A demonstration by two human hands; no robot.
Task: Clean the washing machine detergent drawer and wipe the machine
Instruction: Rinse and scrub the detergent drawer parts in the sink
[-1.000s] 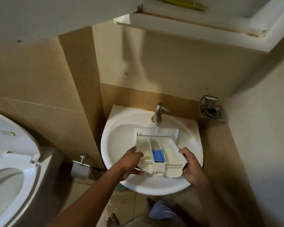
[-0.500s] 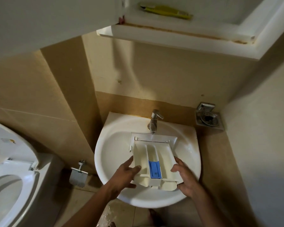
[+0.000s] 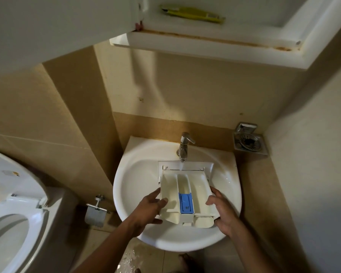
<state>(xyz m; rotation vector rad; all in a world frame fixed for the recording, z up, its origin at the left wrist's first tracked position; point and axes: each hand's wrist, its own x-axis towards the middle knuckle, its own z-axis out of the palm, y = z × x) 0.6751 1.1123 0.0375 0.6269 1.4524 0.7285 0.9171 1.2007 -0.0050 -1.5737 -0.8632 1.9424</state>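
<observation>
A white detergent drawer (image 3: 185, 186) with a blue insert (image 3: 186, 203) lies tilted in the white sink (image 3: 134, 186), its front panel under the chrome tap (image 3: 183, 146). A thin stream of water runs from the tap onto the drawer's far end. My left hand (image 3: 148, 209) grips the drawer's near left side, thumb over the rim. My right hand (image 3: 223, 210) grips the near right side. The washing machine is out of view.
An open toilet (image 3: 14, 213) stands at the left, with a paper holder (image 3: 96, 212) on the wall beside it. A metal soap dish (image 3: 249, 142) hangs right of the sink. An open cabinet (image 3: 205, 42) overhead holds a yellow item (image 3: 193, 13). The floor below is wet.
The drawer has slid a little further under the tap and now lies lower in the sink. Both hands kept their hold on its sides.
</observation>
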